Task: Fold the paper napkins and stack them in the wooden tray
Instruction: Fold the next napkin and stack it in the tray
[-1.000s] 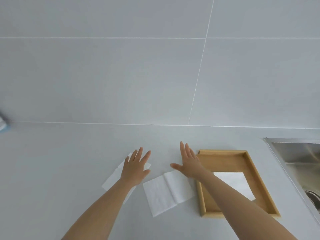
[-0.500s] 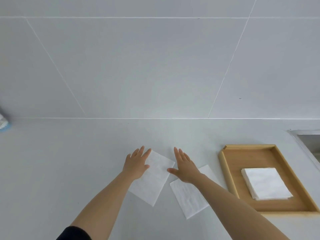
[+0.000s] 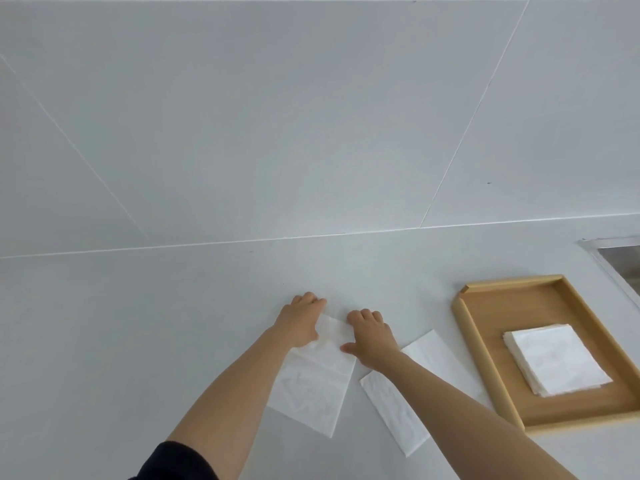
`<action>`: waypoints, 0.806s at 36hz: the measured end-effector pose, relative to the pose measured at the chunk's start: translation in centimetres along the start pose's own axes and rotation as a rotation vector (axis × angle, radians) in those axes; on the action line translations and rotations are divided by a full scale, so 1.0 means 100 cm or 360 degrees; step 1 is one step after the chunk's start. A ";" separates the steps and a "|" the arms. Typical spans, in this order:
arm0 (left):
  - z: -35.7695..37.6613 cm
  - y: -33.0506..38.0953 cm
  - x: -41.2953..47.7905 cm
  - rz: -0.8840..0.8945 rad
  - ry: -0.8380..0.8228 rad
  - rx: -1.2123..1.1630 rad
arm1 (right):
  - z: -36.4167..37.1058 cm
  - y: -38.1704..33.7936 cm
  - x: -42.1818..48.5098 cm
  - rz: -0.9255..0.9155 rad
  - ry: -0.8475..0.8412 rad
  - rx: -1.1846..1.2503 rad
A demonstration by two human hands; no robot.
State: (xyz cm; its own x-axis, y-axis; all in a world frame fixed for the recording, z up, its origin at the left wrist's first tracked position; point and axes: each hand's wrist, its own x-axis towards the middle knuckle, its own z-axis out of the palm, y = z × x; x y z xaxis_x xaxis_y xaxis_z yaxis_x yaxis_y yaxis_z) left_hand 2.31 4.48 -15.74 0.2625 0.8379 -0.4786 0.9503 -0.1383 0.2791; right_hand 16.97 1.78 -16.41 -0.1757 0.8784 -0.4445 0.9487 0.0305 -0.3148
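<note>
A white paper napkin point(image 3: 313, 382) lies flat on the grey counter in front of me. My left hand point(image 3: 302, 320) pinches its far left corner and my right hand point(image 3: 370, 336) pinches its far right corner, fingers curled on the far edge. A second white napkin point(image 3: 398, 410) lies just to the right, partly under my right forearm. The wooden tray point(image 3: 485, 372) stands further right and holds a small stack of folded napkins point(image 3: 557, 358).
A steel sink point(image 3: 620, 261) is set into the counter at the far right edge. A grey tiled wall rises behind the counter. A dark sleeve shows on my left arm at the bottom.
Both hands went from flat with spread fingers to curled on the far edge of the left napkin. The view shifted left, so the tray sits further right.
</note>
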 end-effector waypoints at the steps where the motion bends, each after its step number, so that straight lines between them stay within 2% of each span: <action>1: -0.002 -0.002 0.004 0.0002 -0.0028 -0.0027 | 0.000 -0.002 0.004 0.0026 -0.0014 0.0019; 5: -0.010 -0.013 0.015 -0.0039 -0.0106 -0.0162 | -0.001 -0.013 0.018 0.0113 -0.0078 0.0133; 9: -0.013 -0.024 0.022 -0.0006 -0.0047 -0.0137 | -0.002 -0.017 0.031 0.0160 -0.0113 0.0135; 19: -0.025 -0.049 0.028 0.0017 0.0263 -0.0443 | -0.022 -0.019 0.045 0.0112 0.0178 0.0174; 24: -0.031 -0.057 0.023 0.0041 0.0199 -0.0571 | -0.032 -0.020 0.044 0.0004 0.0132 0.0188; 29: -0.033 -0.063 0.014 0.0018 -0.0054 -0.0516 | -0.031 -0.020 0.036 -0.0104 -0.0096 0.0099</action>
State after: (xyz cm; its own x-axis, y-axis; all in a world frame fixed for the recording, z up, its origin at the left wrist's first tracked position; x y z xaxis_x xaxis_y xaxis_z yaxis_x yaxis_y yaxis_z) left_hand -3.84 8.26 -15.46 0.2833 0.8185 -0.4998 0.8457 0.0325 0.5326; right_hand 15.22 6.39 -14.74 -0.2537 0.8450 -0.4707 0.9169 0.0552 -0.3952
